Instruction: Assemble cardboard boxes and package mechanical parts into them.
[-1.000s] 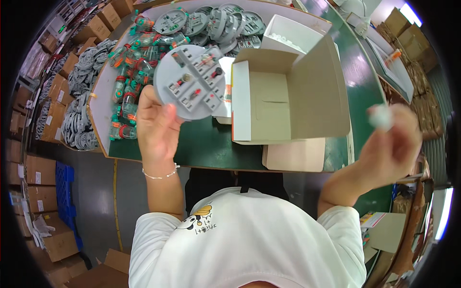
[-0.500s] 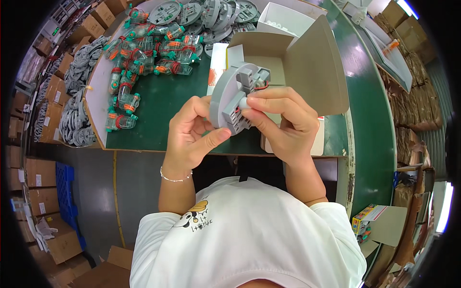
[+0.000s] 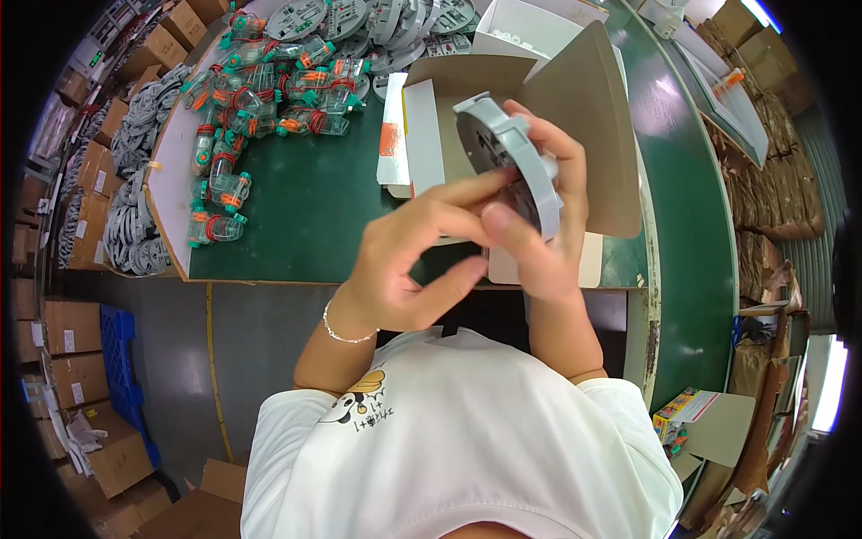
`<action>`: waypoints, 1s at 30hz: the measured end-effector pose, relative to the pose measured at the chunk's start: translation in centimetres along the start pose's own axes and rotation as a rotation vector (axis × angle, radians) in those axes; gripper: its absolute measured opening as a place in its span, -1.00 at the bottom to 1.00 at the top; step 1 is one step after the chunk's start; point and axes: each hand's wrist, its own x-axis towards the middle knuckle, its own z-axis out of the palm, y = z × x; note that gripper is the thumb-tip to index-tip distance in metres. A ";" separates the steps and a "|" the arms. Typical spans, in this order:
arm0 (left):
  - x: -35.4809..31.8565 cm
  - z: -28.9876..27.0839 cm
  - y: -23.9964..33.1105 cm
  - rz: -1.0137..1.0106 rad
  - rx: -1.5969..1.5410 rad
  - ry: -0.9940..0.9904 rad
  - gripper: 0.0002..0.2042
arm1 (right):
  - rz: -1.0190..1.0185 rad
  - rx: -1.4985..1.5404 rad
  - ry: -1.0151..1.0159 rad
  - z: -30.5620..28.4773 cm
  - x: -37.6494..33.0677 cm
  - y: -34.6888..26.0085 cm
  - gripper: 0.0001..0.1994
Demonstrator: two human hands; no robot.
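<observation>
Both hands grip the grey round disc [image 3: 512,162] up on edge over the open cardboard box [image 3: 584,108], right hand [image 3: 548,234] clamping its rim, left hand [image 3: 422,260] pinching its near face, steadying it.

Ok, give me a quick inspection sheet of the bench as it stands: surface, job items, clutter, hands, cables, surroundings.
Surface: green table, bare patch in front.
Job's things: grey round disc, tilted on edge over open cardboard box.
Clutter: clear capsule parts with orange and green bits; more grey discs.
Grippers: left hand and right hand both hold the disc.
Cables: grey coiled bundles at left edge.
Surroundings: stacked cartons, blue crate.
</observation>
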 end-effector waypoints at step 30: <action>2.5 -2.0 -7.4 -0.158 0.914 0.222 -0.55 | 0.070 -0.226 0.053 -3.2 4.9 0.4 -0.32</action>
